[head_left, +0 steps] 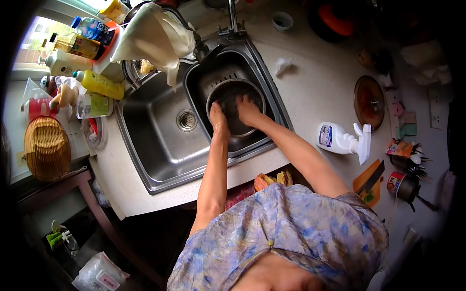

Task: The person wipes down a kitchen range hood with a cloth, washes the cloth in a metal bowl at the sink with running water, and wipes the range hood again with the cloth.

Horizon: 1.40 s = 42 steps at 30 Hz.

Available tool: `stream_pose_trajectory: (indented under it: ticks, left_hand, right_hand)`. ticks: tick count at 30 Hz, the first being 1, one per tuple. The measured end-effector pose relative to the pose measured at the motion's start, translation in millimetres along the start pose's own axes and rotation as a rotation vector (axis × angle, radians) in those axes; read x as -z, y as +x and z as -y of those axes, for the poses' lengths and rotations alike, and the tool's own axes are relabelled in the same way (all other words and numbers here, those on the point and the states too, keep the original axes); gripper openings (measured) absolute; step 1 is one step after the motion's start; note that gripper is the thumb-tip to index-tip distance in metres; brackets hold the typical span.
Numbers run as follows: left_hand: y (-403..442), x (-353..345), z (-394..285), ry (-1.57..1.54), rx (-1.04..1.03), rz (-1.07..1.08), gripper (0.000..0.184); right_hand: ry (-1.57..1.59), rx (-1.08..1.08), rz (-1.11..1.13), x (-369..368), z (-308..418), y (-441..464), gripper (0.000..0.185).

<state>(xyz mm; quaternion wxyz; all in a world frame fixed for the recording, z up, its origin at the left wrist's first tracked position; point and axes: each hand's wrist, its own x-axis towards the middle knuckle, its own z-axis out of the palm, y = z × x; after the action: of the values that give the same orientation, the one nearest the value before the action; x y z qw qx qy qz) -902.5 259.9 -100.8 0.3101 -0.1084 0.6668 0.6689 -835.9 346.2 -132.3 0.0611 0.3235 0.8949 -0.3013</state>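
Observation:
A round metal pot point(233, 127) sits in the right basin of the steel sink, with dark water or a dark inside showing. My left hand point(218, 120) is closed on the pot's left rim. Inside the pot is my right hand point(249, 111), its fingers bent down toward the inner wall. Whatever those fingertips hold, if anything, is hidden. Behind the pot, slots show in the dark insert point(199, 92) lining the basin. The faucet point(233, 24) rises at the sink's back edge.
The left basin point(155, 126) has a round drain. A pale cloth point(155, 39) hangs over a rack behind it. Bottles, including a yellow one point(100, 85), crowd the left counter. To the right are a white spray bottle point(340, 139), a pot lid point(369, 102) and a knife on an orange board point(367, 182).

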Motion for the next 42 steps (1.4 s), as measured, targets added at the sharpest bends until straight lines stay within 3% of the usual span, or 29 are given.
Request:
stream_pose_trajectory:
  ticks: [1,2,4,6,8,9,12,13,15,16,18,19,21,22,24,27,28,29,31,32,34,35,36,37,38,39,41,42]
  left_hand:
    - [3.9,3.3,2.9,0.003,-0.003,-0.001,0.051]
    - [8.3,6.6,5.2,0.058,-0.033,0.061,0.054]
    - [10.8,5.1,7.3,0.217,-0.169,0.081,0.06]
    - [10.1,4.3,1.5,0.232,-0.143,0.136,0.063]
    - [13.2,4.3,-2.2,0.246,-0.12,0.193,0.066]
    - [15.1,3.8,-2.9,0.19,-0.048,0.256,0.067]
    - [20.2,7.8,-2.5,0.102,0.127,0.331,0.069]
    - [21.1,11.2,-2.9,0.086,0.233,0.347,0.069]
    - [22.4,13.8,-3.0,0.06,0.214,0.382,0.069]
    - [16.8,12.2,-4.6,-0.165,0.285,0.453,0.068]
    - [-5.8,4.5,-16.4,-0.556,0.349,0.583,0.069]
    - [-7.9,4.8,-17.2,-0.649,0.393,0.568,0.066]
    - [-13.7,6.0,-15.8,-0.698,0.415,0.587,0.052]
    - [-9.6,8.6,-8.3,-0.696,0.418,0.587,0.052]
    - [5.3,15.4,11.0,-0.471,0.362,0.593,0.036]
    - [-8.0,17.9,-19.8,-0.213,0.358,0.574,0.031]
    - [-8.9,19.3,-25.9,-0.092,0.358,0.581,0.03]
    - [-10.3,19.7,-30.6,-0.021,0.285,0.648,0.031]
    - [-19.4,17.8,-46.6,0.175,0.214,0.735,0.031]
    - [-18.0,17.1,-48.6,0.178,0.213,0.737,0.031]
    - [-16.7,13.0,-56.3,0.547,0.245,0.852,0.025]
    - [-19.7,10.4,-60.4,0.55,0.245,0.852,0.025]
    - [-23.0,7.1,-64.1,0.636,0.104,0.872,0.022]
    - [-26.3,4.4,-68.0,0.72,-0.037,0.889,0.02]
    - [-19.2,6.0,-62.3,0.723,-0.037,0.892,0.02]
    - [-6.4,9.6,-51.5,0.802,-0.026,0.832,0.021]
    - [1.7,11.9,-41.4,0.881,-0.017,0.773,0.022]
    - [4.7,13.3,-35.6,0.991,-0.203,0.722,0.024]
  right_hand:
    - [-0.266,0.163,0.196,-0.2,1.3,-1.3,0.041]
    - [-0.219,0.163,0.211,0.6,1.5,-1.3,0.038]
    - [-0.307,0.169,0.149,9.4,4.9,4.5,0.03]
    - [-0.398,0.176,0.088,24.9,10.1,3.1,0.022]
    - [-0.038,0.142,0.112,45.2,13.8,-1.6,0.013]
    - [-0.042,0.144,0.112,56.1,14.5,-5.4,0.013]
    - [1.088,0.08,0.232,72.6,11.4,-13.7,0.018]
    - [1.084,0.085,0.235,74.5,14.2,-17.0,0.018]
    - [1.101,0.162,-0.05,78.4,21.2,-24.1,0.019]
    - [1.102,0.167,-0.051,75.2,22.9,-26.2,0.019]
    - [0.965,0.125,-0.313,61.2,24.2,-27.9,0.018]
    - [0.968,0.244,-0.424,57.1,27.8,-31.5,0.021]
    - [0.685,0.37,-0.426,53.2,25.5,-42.7,0.026]
    - [0.686,0.366,-0.426,49.7,21.9,-45.0,0.026]
    - [0.579,0.606,-0.263,41.8,11.0,-48.0,0.024]
    - [0.367,0.554,-0.278,62.5,-2.2,-47.1,0.031]
    - [0.265,0.556,-0.28,67.8,-1.6,-47.0,0.053]
    - [0.264,0.553,-0.282,70.7,1.8,-47.6,0.053]
    - [-0.107,0.756,-0.286,74.6,13.9,-46.4,0.073]
    - [-0.22,0.776,-0.14,73.3,14.1,-43.0,0.083]
    - [-0.099,0.795,-0.136,64.8,13.4,-33.9,0.079]
    - [0.019,0.816,-0.129,61.7,13.4,-29.7,0.075]
    - [0.021,0.814,-0.131,59.2,12.8,-25.7,0.075]
    - [-0.028,0.765,-0.125,58.6,14.5,-23.3,0.062]
    - [-0.076,0.715,-0.118,58.6,16.4,-21.4,0.05]
    - [-0.076,0.714,-0.12,58.4,18.0,-18.5,0.05]
    - [-0.284,0.664,-0.153,51.7,18.4,-12.5,0.026]
    - [-0.285,0.663,-0.154,47.9,18.3,-11.3,0.026]
